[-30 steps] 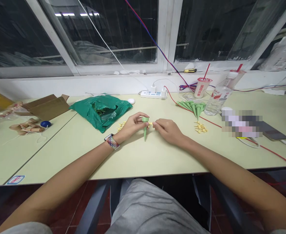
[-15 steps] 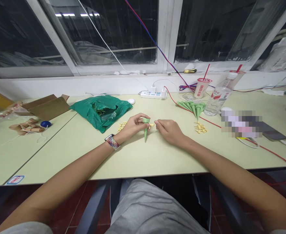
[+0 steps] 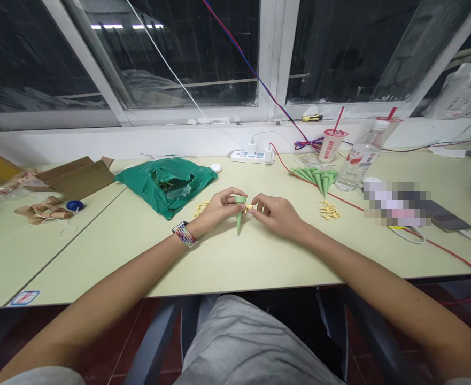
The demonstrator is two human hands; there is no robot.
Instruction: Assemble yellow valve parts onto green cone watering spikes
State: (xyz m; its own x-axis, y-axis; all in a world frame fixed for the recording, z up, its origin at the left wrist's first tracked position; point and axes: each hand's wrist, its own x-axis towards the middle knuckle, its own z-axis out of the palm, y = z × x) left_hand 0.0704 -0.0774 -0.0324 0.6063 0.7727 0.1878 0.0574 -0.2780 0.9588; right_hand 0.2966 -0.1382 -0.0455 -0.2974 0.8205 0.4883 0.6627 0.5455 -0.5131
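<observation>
A green paper cone [image 3: 239, 216] stands point-down just inside the left hand [image 3: 219, 207], whose fingers grip its top above the surface [image 3: 259, 262]. A small yellow paper piece [image 3: 249, 206] sticks out beside the cone's top, touched by the right hand [image 3: 275, 215]; whether that hand pinches it is too small to tell. Beyond the right hand lie several finished-looking green cones [image 3: 314, 178] and loose yellow pieces [image 3: 329, 211], with more yellow pieces [image 3: 200, 209] beyond the left hand.
</observation>
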